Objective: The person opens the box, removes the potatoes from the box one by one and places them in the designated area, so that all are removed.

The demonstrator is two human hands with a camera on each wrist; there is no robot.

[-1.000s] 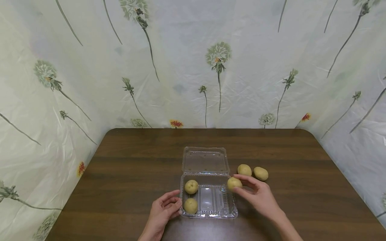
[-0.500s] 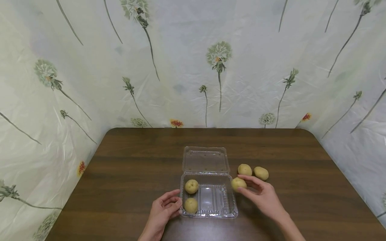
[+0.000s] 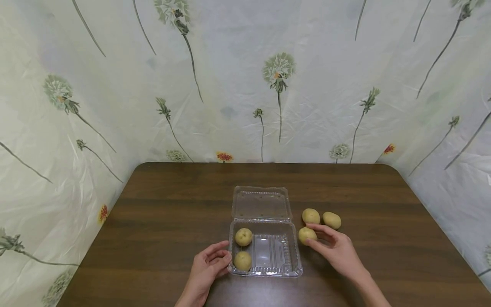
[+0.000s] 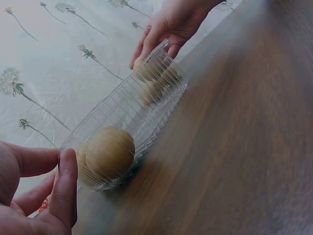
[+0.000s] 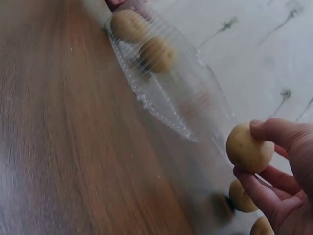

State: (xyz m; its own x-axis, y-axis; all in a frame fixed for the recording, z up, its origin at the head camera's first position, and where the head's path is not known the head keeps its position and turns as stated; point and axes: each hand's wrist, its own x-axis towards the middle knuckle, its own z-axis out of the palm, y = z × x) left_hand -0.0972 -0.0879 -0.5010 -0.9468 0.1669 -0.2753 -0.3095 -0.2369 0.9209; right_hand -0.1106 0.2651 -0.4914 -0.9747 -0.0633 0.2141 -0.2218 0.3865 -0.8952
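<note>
A clear plastic clamshell container lies with its lid folded back. Two potatoes, a rear one and a front one, sit along its left side. My left hand pinches the container's left rim between thumb and fingers, as the left wrist view shows. Just outside the right wall, my right hand holds another potato by thumb and fingertips. In the right wrist view this held potato appears raised above the table.
Behind the right hand, two more potatoes, one rounder and one longer, lie on the dark wooden table. A pale sheet printed with dandelions hangs around the table's back and sides.
My right hand has moved a little to the right with its potato, from over the container's right rim to just outside it. The left hand and container stay in place.
</note>
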